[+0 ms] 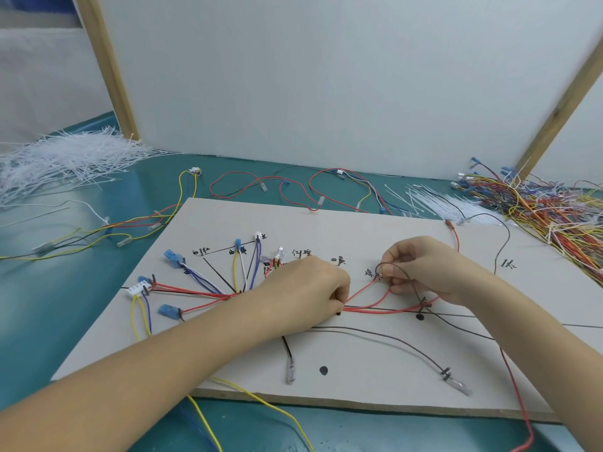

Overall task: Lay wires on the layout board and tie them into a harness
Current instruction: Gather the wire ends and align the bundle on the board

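So the flat pale grey layout board (326, 230) sits on a teal tabletop (49, 305), hand-marked labels and little black pegs all over it. Left hand (306, 288) is near the board's middle, fingers curled tight, pinching the bundle of thin red wires (365, 308). Right hand (421, 265) is just right of it, fingertips pinching a thin black wire (396, 265) looped by a peg. Off the board's far left corner: a heap of white plastic cable ties (55, 158). Off its far right corner: a tangled multicoloured wire pile (548, 207).
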Demonstrator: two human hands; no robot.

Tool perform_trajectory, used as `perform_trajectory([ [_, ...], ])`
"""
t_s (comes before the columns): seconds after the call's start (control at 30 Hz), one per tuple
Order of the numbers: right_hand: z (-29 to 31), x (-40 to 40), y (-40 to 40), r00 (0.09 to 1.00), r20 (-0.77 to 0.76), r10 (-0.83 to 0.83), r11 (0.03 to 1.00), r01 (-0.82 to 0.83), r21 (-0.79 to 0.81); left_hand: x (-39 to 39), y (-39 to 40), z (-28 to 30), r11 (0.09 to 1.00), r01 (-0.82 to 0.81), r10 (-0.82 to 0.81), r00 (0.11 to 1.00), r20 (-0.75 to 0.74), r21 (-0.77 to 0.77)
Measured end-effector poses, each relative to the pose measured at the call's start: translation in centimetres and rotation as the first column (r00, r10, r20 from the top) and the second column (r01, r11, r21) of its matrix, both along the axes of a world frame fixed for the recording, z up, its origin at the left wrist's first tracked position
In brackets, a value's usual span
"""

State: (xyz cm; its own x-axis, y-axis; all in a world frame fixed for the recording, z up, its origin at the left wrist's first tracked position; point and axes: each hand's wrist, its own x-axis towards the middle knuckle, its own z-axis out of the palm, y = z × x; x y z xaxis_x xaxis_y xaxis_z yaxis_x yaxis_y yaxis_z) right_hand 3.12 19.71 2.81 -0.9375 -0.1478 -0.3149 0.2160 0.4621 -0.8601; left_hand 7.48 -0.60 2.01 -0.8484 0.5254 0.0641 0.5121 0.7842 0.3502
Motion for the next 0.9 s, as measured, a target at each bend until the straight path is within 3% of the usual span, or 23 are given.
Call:
perform_trajectory([
  [0.27,-1.1,0.7,-0.1,0.992,-0.047,-0.115,0.979,0.105,-0.175,0.2,0.2,-0.2,1.000,0.005,-0.005,1.000,-0.014,-0.028],
  [0.43,-1.3,0.9,-0.1,0.988,-0.083,-0.128,0.975,0.110,-0.193,-1.7,2.5,0.4,0.991,0.012,-0.016,0.999,0.034,0.132],
  [0.57,-1.4,1.0,-0.1,0.985,-0.105,-0.136,0.971,0.111,-0.212,-4.5,4.9,1.1,0.994,0.073,-0.071,0.997,-0.016,0.081],
  [0.7,-1.7,1.0,-0.1,0.984,-0.113,-0.141,0.967,0.112,-0.227,-5.9,4.5,0.8,0.976,0.046,-0.057,0.997,0.046,0.211],
  [0.9,-1.2,1.2,-0.4,0.967,-0.256,-0.015,1.000,0.021,0.022,-5.5,3.7,-0.4,0.977,0.165,-0.157,0.985,-0.071,0.133],
])
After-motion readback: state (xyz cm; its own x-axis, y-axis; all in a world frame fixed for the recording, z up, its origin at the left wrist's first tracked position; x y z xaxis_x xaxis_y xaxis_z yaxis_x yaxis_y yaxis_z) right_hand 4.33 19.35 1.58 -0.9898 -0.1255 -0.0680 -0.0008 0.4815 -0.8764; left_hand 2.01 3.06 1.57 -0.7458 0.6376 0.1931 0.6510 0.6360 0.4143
